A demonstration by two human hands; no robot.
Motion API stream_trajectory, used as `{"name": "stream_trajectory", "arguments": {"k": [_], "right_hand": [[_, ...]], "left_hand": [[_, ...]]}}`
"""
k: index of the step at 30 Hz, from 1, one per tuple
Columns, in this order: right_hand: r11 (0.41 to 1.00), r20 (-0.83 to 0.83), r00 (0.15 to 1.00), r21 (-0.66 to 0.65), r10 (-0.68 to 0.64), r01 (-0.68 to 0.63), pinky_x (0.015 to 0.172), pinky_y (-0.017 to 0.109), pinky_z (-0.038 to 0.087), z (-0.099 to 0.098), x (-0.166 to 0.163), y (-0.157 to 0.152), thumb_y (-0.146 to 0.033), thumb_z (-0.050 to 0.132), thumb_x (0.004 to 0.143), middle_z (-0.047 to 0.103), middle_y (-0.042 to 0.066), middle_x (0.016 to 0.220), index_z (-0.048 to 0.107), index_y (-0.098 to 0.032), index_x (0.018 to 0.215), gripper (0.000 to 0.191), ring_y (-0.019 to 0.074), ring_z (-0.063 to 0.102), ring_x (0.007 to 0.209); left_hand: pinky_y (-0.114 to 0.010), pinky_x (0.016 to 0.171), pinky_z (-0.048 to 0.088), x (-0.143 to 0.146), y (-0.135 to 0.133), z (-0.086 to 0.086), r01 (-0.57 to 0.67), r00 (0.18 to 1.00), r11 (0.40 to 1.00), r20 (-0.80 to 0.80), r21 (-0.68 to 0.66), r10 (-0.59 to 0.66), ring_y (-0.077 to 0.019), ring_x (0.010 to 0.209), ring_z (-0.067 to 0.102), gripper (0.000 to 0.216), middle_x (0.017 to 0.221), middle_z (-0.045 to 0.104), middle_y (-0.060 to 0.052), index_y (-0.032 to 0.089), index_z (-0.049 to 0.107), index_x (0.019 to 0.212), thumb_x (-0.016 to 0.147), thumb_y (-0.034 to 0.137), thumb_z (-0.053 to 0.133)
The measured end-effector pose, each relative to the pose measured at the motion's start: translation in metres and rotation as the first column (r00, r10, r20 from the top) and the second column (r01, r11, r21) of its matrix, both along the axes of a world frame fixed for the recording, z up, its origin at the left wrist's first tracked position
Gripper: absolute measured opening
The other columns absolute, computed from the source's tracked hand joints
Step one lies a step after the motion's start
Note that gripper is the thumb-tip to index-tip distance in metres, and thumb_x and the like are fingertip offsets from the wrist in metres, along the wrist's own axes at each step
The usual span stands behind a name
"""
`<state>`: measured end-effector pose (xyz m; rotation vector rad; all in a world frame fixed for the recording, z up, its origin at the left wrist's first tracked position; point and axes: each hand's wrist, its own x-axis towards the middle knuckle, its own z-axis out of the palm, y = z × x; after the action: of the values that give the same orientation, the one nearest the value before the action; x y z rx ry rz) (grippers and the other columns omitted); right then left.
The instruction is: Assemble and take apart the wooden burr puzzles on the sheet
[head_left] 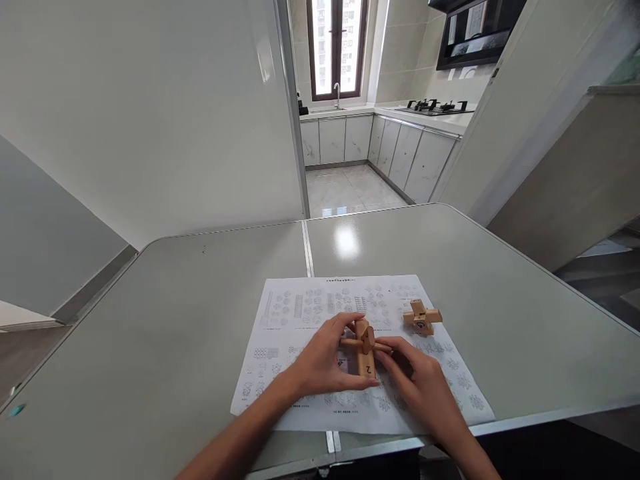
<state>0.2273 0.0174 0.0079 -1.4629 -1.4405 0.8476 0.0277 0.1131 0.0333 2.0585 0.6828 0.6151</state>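
Forearms (265, 412) nearest, left hand (323, 360) with fingers clamped on wooden block (367, 367), right hand (423, 379) with fingers pinching crosspiece (351, 342), printed sheet (285, 339) beneath

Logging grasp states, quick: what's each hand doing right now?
Left hand: closed on the wooden block marked 2, gripping opposite ends.
Right hand: closed, pinching the crosswise wooden stick near its right end.

Left of the paper (290, 320), my left fingers (357, 383) have open table (150, 347). A wooden assembly (423, 320) stands beyond my right fingers (401, 347), blocking the way ahead.
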Motion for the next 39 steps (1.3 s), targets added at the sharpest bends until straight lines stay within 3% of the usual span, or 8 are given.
{"name": "stream_trajectory", "arguments": {"k": [15, 24, 39], "right_hand": [[0.999, 0.022, 0.999, -0.005, 0.042, -0.042, 0.083, 0.034, 0.059, 0.0010, 0.0024, -0.0005, -0.044, 0.054, 0.105, 0.078, 0.007, 0.112, 0.070, -0.024, 0.116, 0.028, 0.0247, 0.075, 0.097], [0.996, -0.008, 0.997, -0.016, 0.083, -0.083, 0.078, 0.032, 0.059, 0.0049, 0.0016, -0.0017, -0.045, 0.056, 0.104, 0.079, 0.005, 0.106, 0.071, -0.024, 0.114, 0.028, 0.0238, 0.074, 0.094], [0.994, -0.163, 0.986, -0.095, 0.046, -0.062, 0.085, 0.034, 0.060, 0.0065, 0.0061, -0.0016, -0.049, 0.061, 0.101, 0.078, 0.007, 0.105, 0.071, -0.023, 0.114, 0.030, 0.0260, 0.074, 0.100]], "left_hand": [[-0.049, 0.100, 0.056, 0.0004, -0.0003, 0.0016, -0.006, 1.000, 0.999, 0.016, -0.032, 0.006, -0.0301, 0.119, 0.062, 0.087, 0.135, 0.059, -0.011, 0.027, 0.045, 0.145, 0.073, 0.046, 0.091], [-0.046, 0.094, 0.055, 0.0011, 0.0017, -0.0035, -0.137, 0.990, 0.990, 0.043, -0.022, 0.138, -0.0258, 0.107, 0.062, 0.079, 0.128, 0.060, -0.009, 0.026, 0.046, 0.141, 0.077, 0.046, 0.088], [-0.045, 0.097, 0.056, 0.0023, 0.0010, 0.0010, -0.069, 0.995, 0.998, 0.066, 0.002, 0.069, -0.0263, 0.112, 0.063, 0.072, 0.132, 0.059, -0.010, 0.026, 0.049, 0.140, 0.080, 0.043, 0.086]]}}
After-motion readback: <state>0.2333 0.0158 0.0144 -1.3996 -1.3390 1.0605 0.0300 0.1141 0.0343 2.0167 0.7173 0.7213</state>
